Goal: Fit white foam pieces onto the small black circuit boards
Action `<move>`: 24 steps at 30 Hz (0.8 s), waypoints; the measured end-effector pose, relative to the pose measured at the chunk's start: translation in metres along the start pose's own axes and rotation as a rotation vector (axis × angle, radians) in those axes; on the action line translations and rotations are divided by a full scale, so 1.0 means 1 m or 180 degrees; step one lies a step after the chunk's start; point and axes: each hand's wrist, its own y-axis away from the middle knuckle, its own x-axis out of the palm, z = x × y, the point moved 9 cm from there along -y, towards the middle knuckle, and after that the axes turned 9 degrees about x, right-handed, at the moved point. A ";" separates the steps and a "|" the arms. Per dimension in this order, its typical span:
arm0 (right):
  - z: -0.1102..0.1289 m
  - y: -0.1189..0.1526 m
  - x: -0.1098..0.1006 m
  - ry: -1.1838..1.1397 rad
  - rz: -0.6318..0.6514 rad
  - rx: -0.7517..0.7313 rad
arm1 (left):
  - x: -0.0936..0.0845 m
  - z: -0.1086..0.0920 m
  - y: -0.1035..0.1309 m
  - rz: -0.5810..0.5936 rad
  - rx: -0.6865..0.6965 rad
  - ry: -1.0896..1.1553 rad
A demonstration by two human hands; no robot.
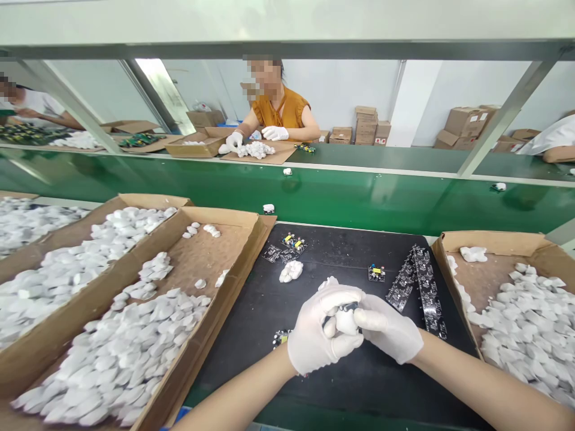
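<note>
Above the black mat [332, 245], my left hand [321, 329] and my right hand [389, 326], both in white gloves, meet around a small white piece [347, 321] with a dark part at its top edge. My left fingers curl round it from the left. The right fingertips press on its right side. A white lump [291, 271] lies behind my left hand. Partly hidden by that hand is a circuit board [282, 338]. Another board with a yellow part [376, 273] sits behind my right hand, left of long board strips [426, 287]. More boards [294, 242] lie at the back.
Cardboard trays of white pieces stand left [247, 230] and right [507, 242]. Behind the mat runs a green conveyor [350, 200] carrying small white-topped pieces [268, 208]. Across it a person in an orange top [287, 111] handles white pieces. A metal beam [287, 51] crosses overhead.
</note>
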 end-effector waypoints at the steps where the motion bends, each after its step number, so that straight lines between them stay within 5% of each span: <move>1: 0.000 0.000 0.000 -0.0040 0.0018 -0.0009 | 0.001 0.002 0.001 0.0042 -0.0050 0.0158; 8: 0.004 0.000 -0.006 0.0398 -0.0261 -0.0161 | 0.012 0.015 0.008 0.0472 -0.0439 0.0696; 13: 0.010 0.001 -0.011 0.0704 -0.0580 -0.0328 | 0.015 0.020 0.012 0.0446 -0.0737 0.0877; 17: 0.004 0.002 -0.010 0.0673 -0.0534 -0.0043 | 0.015 0.015 0.009 0.0465 -0.0520 0.0416; 24: -0.002 0.002 -0.014 0.0521 -0.0484 -0.0109 | -0.012 -0.007 -0.003 -0.0286 0.0522 -0.1051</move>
